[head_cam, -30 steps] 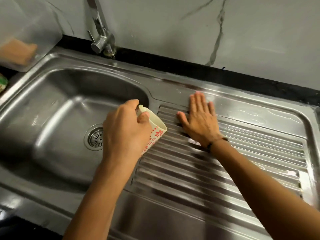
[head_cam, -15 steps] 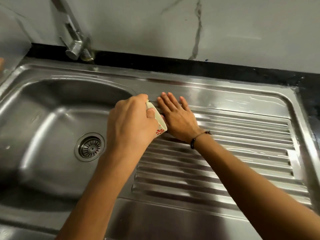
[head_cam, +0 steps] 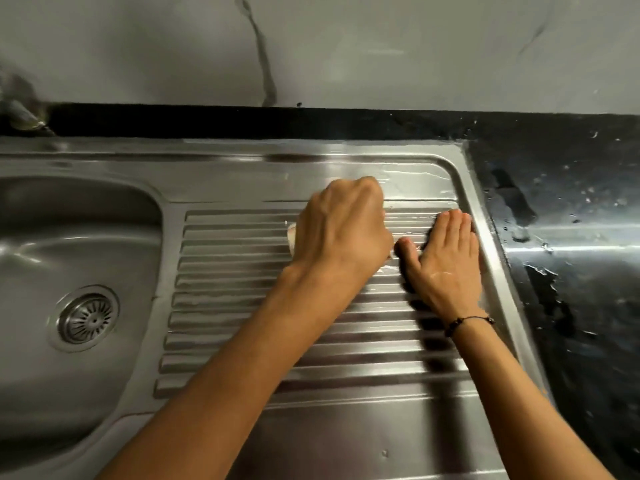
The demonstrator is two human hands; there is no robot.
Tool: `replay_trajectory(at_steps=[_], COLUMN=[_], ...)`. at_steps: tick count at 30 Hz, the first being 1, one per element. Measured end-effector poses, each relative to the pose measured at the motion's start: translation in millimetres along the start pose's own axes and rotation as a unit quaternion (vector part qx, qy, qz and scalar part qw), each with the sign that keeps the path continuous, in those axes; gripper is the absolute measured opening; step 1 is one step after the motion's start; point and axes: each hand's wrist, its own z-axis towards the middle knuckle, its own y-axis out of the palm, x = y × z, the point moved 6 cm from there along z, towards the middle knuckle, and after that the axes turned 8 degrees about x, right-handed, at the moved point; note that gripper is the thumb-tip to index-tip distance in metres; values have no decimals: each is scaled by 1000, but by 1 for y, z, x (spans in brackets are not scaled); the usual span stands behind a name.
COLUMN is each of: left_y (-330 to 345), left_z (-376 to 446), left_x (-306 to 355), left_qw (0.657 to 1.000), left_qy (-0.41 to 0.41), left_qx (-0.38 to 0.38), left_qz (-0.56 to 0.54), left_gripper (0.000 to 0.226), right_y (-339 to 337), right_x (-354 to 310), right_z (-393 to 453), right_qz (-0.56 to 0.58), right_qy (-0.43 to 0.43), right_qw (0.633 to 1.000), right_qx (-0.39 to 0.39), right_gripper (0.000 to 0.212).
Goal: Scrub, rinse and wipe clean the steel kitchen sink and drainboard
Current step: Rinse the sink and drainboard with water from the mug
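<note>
- The steel sink [head_cam: 79,244] fills the left, its ribbed drainboard [head_cam: 242,306] running right to the wet black counter [head_cam: 571,271].
- Left hand [head_cam: 341,226] is over the upper ribs, curled tight around a pale cup [head_cam: 292,237], mostly hidden.
- Right hand [head_cam: 446,261] lies open and flat on the drainboard's right edge, holding nothing.
- Drain strainer [head_cam: 86,318] sits in the basin.

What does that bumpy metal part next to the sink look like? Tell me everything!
The drainboard is shiny grey steel with long raised ridges running side to side and a flat, raised rim. It lies flat, right of the sink bowl, against the black counter. It looks wet near the back. The right hand presses flat on its ridges; the left hand holds a cup over it.
</note>
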Motion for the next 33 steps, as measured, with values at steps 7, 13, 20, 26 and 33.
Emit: replay_trajectory(at_steps=[7, 13, 20, 26, 33], left_y=[16, 14, 10, -2, -30], left_z=[7, 28, 32, 24, -14], left_x=[40, 37, 21, -9, -38], left_qw=[991, 987, 987, 988, 970], left_qy=[58, 36, -9, -74, -151], left_qx=[-2, 13, 38, 69, 160], left_qz=[121, 157, 156, 115, 101], left_gripper=[19, 13, 18, 10, 32], right_y=[5, 11, 10, 11, 8], right_x=[-31, 3, -52, -21, -181], right_z=[39, 35, 51, 58, 30], right_qz=[-11, 7, 12, 0, 127], right_qy=[-270, -76, -327, -195, -434], right_qw=[961, 997, 945, 981, 873], right_qx=[-55, 12, -17, -11, -182], right_gripper=[88, 93, 75, 94, 64])
